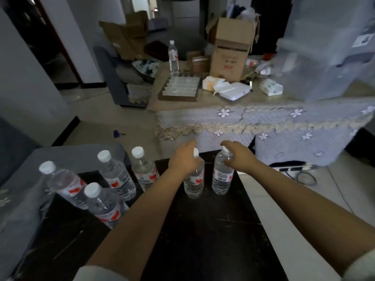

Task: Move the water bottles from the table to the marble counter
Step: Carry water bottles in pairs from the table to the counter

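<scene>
two hands (185, 159) (238, 156), each gripping one of six upright table bottles (193, 179); seventh beyond

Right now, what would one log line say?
left hand: gripping bottle neck | right hand: gripping second bottle | both bottles on dark table | four bottles untouched

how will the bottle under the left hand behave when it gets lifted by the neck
The bottle looks full and capped, so probably heavy for its size and unlikely to spill. The left hand grips only near the cap, so it may swing. Tall and narrow, it could tip if set down carelessly.
</scene>
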`<control>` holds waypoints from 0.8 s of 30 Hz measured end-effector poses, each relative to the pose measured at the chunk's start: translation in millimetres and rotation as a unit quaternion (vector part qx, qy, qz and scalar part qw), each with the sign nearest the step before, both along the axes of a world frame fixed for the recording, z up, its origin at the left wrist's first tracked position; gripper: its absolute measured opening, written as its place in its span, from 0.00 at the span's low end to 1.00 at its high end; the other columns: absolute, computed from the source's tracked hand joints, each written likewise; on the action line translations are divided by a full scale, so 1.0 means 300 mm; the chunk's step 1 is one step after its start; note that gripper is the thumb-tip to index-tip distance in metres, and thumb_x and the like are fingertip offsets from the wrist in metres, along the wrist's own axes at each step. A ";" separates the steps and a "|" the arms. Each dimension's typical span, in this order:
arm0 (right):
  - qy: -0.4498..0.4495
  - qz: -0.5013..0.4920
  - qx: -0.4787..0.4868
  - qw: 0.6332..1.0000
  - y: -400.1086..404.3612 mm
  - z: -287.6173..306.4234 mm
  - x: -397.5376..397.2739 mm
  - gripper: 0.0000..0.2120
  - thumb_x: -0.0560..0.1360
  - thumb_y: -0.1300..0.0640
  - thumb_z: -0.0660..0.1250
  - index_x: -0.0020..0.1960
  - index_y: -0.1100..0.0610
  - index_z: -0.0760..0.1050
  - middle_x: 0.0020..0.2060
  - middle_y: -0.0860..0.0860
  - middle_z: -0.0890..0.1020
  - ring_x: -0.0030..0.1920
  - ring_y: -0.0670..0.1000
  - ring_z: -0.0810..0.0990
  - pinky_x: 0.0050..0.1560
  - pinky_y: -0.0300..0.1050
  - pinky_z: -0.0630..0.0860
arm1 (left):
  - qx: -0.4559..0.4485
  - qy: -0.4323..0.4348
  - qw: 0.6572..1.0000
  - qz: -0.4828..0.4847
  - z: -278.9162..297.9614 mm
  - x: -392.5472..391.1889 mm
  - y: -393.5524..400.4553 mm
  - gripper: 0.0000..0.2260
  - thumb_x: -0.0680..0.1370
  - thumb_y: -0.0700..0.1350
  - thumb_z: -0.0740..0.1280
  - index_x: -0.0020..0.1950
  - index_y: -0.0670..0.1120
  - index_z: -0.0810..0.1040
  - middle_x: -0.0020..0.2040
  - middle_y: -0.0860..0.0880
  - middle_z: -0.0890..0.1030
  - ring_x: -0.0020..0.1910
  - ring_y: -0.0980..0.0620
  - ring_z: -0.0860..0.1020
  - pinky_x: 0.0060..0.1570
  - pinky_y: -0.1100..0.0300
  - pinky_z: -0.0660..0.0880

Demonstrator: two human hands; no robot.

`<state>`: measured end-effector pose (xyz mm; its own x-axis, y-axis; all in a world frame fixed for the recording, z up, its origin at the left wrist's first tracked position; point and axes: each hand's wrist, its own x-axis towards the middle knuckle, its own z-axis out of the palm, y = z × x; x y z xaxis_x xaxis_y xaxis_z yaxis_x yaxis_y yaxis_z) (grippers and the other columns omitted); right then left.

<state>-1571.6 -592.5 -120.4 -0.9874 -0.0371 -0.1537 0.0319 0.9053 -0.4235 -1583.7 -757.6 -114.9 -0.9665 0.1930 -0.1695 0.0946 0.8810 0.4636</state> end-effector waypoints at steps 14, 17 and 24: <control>0.014 -0.064 -0.011 0.998 0.179 0.005 0.223 0.15 0.70 0.59 0.71 0.55 0.63 0.78 0.52 0.61 0.76 0.55 0.59 0.76 0.45 0.39 0.65 | -0.117 0.047 0.984 -0.124 -0.003 0.063 0.088 0.12 0.74 0.46 0.68 0.55 0.42 0.79 0.55 0.43 0.80 0.55 0.45 0.77 0.45 0.59 0.70; 0.011 -0.108 -0.036 0.993 0.267 0.042 0.371 0.12 0.69 0.59 0.72 0.50 0.64 0.78 0.44 0.56 0.73 0.48 0.60 0.79 0.32 0.35 0.69 | -0.128 0.052 0.976 -0.169 0.036 0.173 0.183 0.11 0.73 0.45 0.68 0.54 0.43 0.80 0.55 0.43 0.80 0.56 0.46 0.77 0.43 0.59 0.68; -0.006 -0.245 -0.057 0.968 0.566 0.162 0.794 0.06 0.68 0.59 0.70 0.42 0.60 0.76 0.25 0.53 0.74 0.17 0.46 0.71 0.15 0.32 0.66 | -0.108 0.045 0.948 -0.296 0.155 0.520 0.530 0.14 0.70 0.46 0.72 0.54 0.43 0.82 0.55 0.43 0.82 0.57 0.45 0.77 0.54 0.56 0.73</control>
<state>-1333.4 -422.7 -71.9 -0.8888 0.4183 -0.1871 0.4511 0.7273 -0.5173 -1427.6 -598.6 -68.3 -0.7120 0.6762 -0.1892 0.6327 0.7347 0.2448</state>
